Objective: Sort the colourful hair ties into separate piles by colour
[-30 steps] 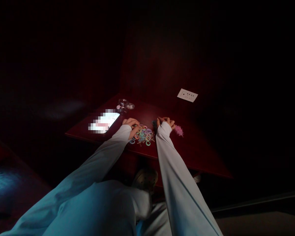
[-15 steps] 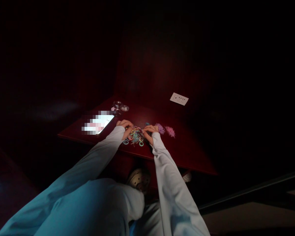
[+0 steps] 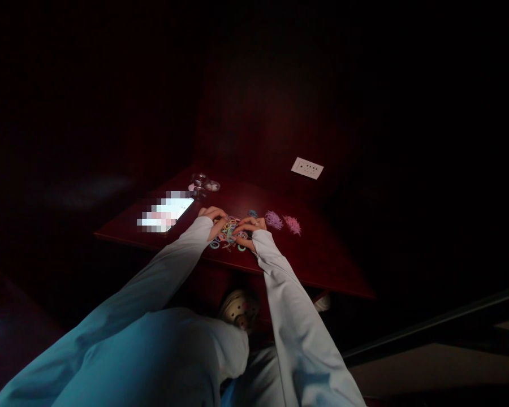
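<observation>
A loose heap of small multicoloured rings [image 3: 228,233] lies near the front edge of a dark red table. At the heap's left side is my left hand [image 3: 213,218], its fingers bent against the rings; whether it pinches one is too small to tell. My right hand [image 3: 250,228] reaches over the heap's right part with its fingers apart, touching the rings. Beyond it are a small blue-green pile [image 3: 253,213], a purple pile [image 3: 274,220] and, farther right, a pink pile [image 3: 292,225].
A lit phone [image 3: 167,215] lies left of my hands. Clear containers [image 3: 200,182] stand at the table's back left. A white socket plate [image 3: 307,168] is on the wall behind. Below the table edge [image 3: 314,284] a clog-like shoe [image 3: 238,311] shows.
My right hand has moved left, from the purple pile's near side onto the heap, and its fingers have spread. My left hand stays at the heap. The view has shifted slightly.
</observation>
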Available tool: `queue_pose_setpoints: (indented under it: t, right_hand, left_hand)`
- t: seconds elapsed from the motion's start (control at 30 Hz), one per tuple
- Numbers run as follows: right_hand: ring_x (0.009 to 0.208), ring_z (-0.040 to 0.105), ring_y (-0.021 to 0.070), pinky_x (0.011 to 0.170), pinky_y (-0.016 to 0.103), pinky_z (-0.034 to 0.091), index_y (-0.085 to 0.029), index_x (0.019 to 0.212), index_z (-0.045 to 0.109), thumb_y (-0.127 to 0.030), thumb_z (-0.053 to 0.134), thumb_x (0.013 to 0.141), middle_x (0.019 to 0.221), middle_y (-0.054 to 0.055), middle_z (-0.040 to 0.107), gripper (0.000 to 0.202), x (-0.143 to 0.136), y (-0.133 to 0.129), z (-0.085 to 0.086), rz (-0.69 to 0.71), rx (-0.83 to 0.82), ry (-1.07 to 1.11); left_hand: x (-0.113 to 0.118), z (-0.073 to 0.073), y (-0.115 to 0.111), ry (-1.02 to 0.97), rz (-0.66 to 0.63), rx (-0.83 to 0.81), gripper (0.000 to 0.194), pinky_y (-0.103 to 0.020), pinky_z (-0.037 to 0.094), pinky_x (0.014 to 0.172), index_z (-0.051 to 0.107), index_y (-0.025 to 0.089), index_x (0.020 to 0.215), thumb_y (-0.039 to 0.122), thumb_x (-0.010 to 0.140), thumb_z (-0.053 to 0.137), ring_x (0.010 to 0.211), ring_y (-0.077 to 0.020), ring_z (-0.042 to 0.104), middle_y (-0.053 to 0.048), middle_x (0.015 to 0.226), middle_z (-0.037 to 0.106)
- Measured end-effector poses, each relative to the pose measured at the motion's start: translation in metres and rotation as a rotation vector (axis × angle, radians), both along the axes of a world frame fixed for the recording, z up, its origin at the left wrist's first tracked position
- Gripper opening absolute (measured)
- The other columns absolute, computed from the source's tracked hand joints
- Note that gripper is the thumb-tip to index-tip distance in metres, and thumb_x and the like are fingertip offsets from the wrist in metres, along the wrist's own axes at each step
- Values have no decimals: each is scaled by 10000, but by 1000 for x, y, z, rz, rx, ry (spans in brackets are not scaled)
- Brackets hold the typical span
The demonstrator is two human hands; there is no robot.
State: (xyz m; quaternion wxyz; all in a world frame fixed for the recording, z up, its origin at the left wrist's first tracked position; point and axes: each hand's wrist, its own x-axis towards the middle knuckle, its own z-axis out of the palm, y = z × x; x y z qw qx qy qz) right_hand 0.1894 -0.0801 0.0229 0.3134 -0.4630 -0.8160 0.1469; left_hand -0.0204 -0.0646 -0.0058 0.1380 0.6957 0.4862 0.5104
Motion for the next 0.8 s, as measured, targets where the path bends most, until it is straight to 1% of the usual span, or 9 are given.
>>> queue_pose_setpoints:
  t: [0.13,0.3,0.4,0.57,0.7,0.8]
  right_hand:
    - [1154,519,259,1105,445,367,-323,775,830,-506,848,848,1104,27,724,198,0,-1,2,-25,1,48]
    - [1167,537,250,1071,416,396,-314,826,830,-536,760,921,1098,33,747,251,-1,-4,6,-55,17,130]
    - [1152,559,244,1042,406,412,-305,839,826,-553,746,926,1064,41,751,275,-1,-5,7,-76,28,157]
    - [1116,577,241,1026,406,415,-281,858,817,-584,706,946,1050,54,760,335,-1,-5,6,-68,73,184]
    - [1108,587,242,1027,409,414,-276,862,812,-596,674,962,1046,56,767,362,0,-4,5,-68,86,185]
    - [1112,597,243,1038,413,407,-276,863,811,-583,679,961,1046,55,770,349,2,-2,5,-64,81,178]
  left_hand:
    - [1,3,2,-16,14,-20,161,-376,482,968,721,257,800,215,906,607,985,-221,623,1,993,767]
    - [0,7,0,8,-13,-60,147,-370,479,968,722,257,805,203,904,627,1001,-223,621,-4,1017,762]
    - [-1,7,-1,18,-28,-62,141,-374,478,968,730,255,819,216,908,628,1019,-229,618,-9,1029,759]
    - [-2,5,-1,60,-60,-34,48,-384,485,991,764,261,862,258,861,716,1044,-233,608,-12,1066,746]
    - [1,0,0,83,-98,9,85,-404,498,1027,814,293,926,315,872,754,1070,-241,595,-18,1123,735]
    - [5,-4,-1,80,-93,36,88,-405,513,1023,839,323,929,351,878,773,1098,-252,577,-23,1144,728]
